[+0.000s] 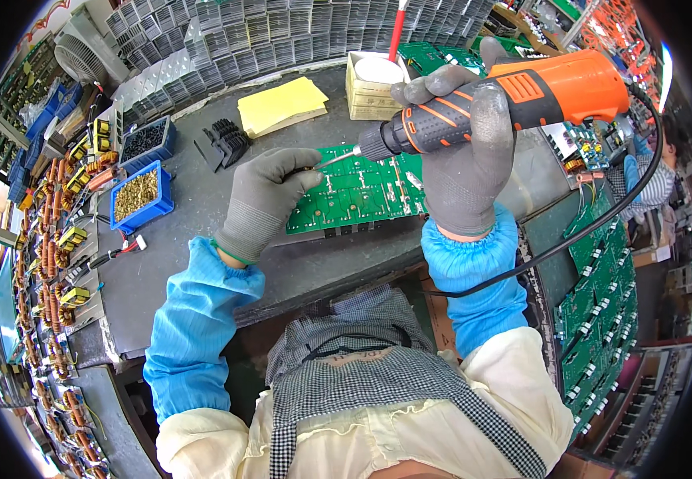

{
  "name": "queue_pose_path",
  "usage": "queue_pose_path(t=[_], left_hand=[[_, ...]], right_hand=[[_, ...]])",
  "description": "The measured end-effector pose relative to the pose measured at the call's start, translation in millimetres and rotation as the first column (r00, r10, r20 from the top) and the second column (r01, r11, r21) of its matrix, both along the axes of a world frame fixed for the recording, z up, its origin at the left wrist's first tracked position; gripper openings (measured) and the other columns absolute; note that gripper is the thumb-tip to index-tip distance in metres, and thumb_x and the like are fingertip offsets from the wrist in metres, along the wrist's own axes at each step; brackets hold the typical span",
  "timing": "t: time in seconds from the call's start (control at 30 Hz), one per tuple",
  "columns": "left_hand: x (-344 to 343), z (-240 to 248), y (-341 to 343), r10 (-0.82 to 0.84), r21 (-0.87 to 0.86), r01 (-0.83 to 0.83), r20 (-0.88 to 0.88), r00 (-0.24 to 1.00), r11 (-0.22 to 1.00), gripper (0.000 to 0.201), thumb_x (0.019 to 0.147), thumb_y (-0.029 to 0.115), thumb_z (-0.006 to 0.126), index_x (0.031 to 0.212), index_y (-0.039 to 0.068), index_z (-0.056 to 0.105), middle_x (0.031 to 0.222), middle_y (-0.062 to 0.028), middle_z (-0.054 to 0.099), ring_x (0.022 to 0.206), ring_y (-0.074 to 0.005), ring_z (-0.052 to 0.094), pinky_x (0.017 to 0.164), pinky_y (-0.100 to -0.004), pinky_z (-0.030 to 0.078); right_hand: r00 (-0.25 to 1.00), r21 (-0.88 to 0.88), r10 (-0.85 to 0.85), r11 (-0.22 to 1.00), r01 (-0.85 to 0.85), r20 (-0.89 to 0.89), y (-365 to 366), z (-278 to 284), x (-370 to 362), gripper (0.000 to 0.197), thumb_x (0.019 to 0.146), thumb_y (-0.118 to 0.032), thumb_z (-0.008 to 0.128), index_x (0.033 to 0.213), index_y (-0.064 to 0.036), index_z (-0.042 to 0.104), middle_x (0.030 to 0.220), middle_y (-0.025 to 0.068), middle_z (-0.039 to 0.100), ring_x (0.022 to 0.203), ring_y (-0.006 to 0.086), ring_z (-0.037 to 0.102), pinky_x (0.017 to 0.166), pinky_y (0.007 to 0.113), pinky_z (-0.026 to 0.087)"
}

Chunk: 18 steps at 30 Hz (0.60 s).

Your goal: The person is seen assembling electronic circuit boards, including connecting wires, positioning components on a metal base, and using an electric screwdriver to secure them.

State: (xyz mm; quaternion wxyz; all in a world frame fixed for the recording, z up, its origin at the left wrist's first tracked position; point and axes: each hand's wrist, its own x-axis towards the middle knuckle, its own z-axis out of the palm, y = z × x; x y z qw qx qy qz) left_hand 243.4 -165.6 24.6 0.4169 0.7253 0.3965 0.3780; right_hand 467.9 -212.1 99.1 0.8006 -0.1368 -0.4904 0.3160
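My right hand (470, 148), in a grey glove, is wrapped round an orange and black electric screwdriver (442, 124) held sideways with its bit pointing left. The thin metal bit (338, 159) reaches over a green circuit board (354, 195) to the fingers of my left hand (270, 191). That hand, also gloved in grey, is pinched at the bit's tip; whatever small thing it holds there is hidden by the fingers. Solder joints show on the board's upper face, and dark parts stick out under its near edge. The board lies on the dark bench (202, 279).
To the left stand a blue bin of small brass-coloured pieces (136, 194) and a bin of black pieces (145, 144). Black plastic parts (222, 144), yellow sheets (282, 105) and a small box (366, 100) lie behind. The screwdriver's black cable (553, 249) crosses my right forearm. More green boards (601, 319) sit at right.
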Motion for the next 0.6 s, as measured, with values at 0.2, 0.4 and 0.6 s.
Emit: queue_pose_path(t=[0.2,0.4,0.6], left_hand=[[-27,-6,12,0.123,0.038,-0.123,-0.015,0.992,0.992,0.023,0.094,0.006,0.08,0.115,0.0,0.078,0.103,-0.0052,0.077,0.094,-0.0093,0.069,0.084,-0.0256,0.056],[-165,-31,79,0.432,0.233,-0.385,-0.21,0.877,0.893,0.032,0.097,0.021,0.078,0.124,0.003,0.075,0.11,-0.0089,0.079,0.102,-0.0165,0.072,0.089,-0.0278,0.056],[-166,-11,61,0.548,0.45,-0.316,-0.633,0.547,0.835,0.087,0.085,0.059,0.082,0.15,0.008,0.056,0.143,-0.018,0.065,0.139,-0.0377,0.056,0.115,-0.0484,0.042]], right_hand=[[0.996,0.014,-0.09,0.996,0.089,0.021,7,1,-9,0.067,0.098,-0.016,0.065,0.154,-0.0006,0.032,0.096,0.0124,0.072,0.087,0.0276,0.075,0.082,0.046,0.064],[0.967,-0.08,-0.14,0.984,0.16,0.215,25,-4,-18,0.064,0.098,-0.017,0.067,0.152,0.0004,0.036,0.098,0.0131,0.073,0.087,0.0265,0.075,0.084,0.045,0.063],[0.97,-0.156,-0.1,0.978,0.137,0.223,34,-15,-22,0.063,0.094,-0.01,0.072,0.148,0.0,0.042,0.094,0.0077,0.071,0.083,0.0175,0.072,0.079,0.037,0.06]])
